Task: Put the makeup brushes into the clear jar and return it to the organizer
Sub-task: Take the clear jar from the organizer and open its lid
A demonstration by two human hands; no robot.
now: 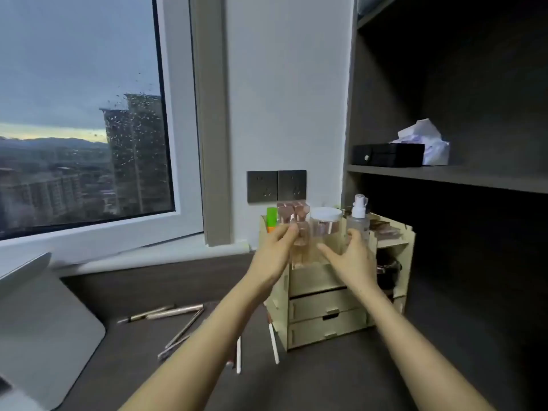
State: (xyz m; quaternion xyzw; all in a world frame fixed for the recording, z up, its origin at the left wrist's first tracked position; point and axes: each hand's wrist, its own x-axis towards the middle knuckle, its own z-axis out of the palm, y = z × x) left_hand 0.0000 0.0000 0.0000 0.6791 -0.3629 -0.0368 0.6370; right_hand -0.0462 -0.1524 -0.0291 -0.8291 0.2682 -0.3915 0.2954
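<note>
hands (274, 247) at organizer (323, 315), brushes (175, 312) on desk, labels unreadable

Single head-worn wide-angle view, facing forward and slightly down across the worktop (341, 384), near the organizer (323, 310) at arm's reach, window (77, 114) left, shelf (462, 176) right

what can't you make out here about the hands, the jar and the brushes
- Head view: the clear jar is see-through and blurred; its outline and contents cannot be told.
- Whether the left hand grips it: fingers blurred. The right hand looks spread.
- The organizer top: hidden behind both hands.
- The makeup brushes on the desk: bristle ends too small; the left forearm covers some.
</note>
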